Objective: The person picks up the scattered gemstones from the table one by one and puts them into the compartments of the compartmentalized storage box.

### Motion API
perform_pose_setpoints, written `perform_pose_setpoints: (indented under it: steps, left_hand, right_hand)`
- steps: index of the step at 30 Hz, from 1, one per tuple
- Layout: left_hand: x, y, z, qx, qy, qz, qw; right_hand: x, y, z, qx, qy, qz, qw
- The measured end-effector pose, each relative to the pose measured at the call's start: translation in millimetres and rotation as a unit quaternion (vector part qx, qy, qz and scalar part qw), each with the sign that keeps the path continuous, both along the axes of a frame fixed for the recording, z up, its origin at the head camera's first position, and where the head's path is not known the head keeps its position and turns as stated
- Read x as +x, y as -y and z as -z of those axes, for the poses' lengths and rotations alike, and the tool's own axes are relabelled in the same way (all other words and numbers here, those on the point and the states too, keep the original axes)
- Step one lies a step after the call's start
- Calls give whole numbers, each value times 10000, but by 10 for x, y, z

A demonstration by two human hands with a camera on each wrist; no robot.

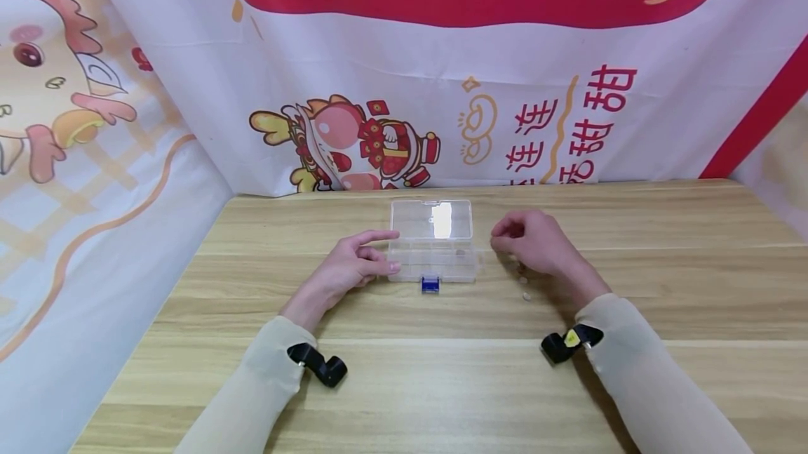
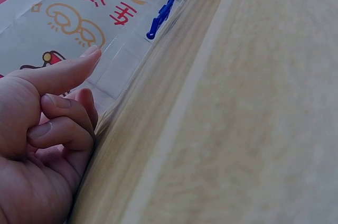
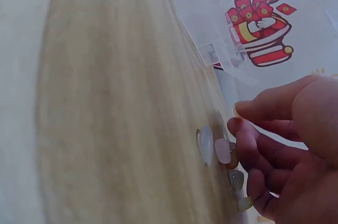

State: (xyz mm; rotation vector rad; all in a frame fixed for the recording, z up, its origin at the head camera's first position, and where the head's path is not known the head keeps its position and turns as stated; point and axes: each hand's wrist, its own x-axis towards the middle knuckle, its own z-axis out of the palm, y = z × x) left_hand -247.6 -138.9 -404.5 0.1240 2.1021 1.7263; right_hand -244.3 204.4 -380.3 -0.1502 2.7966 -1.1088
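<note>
A clear plastic compartment box (image 1: 432, 273) lies on the table with its transparent lid (image 1: 410, 219) raised at the back. A blue latch (image 1: 431, 284) is on its front edge. My left hand (image 1: 353, 261) holds the box's left end between thumb and index finger, its other fingers curled. To the right of the box, my right hand (image 1: 533, 240) pinches a small pale stone (image 3: 235, 111), mostly hidden by the fingertips. Several small polished stones lie under and beside that hand, among them a white one (image 3: 206, 145) and a pink one (image 3: 223, 151).
One small stone (image 1: 460, 252) appears inside a back right compartment. The wood-grain table (image 1: 416, 384) extends around the box. A printed white and red cloth (image 1: 404, 61) hangs behind the table, and another covers the left side. Both wrists carry black camera mounts.
</note>
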Motion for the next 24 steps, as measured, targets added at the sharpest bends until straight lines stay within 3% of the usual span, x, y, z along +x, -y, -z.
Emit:
perform_pose_setpoints:
  steps: [24]
  left_hand:
    - [-2, -5, -9, 18, 72, -21, 10000]
  right_hand:
    - [66, 192, -150, -337, -262, -79, 9991]
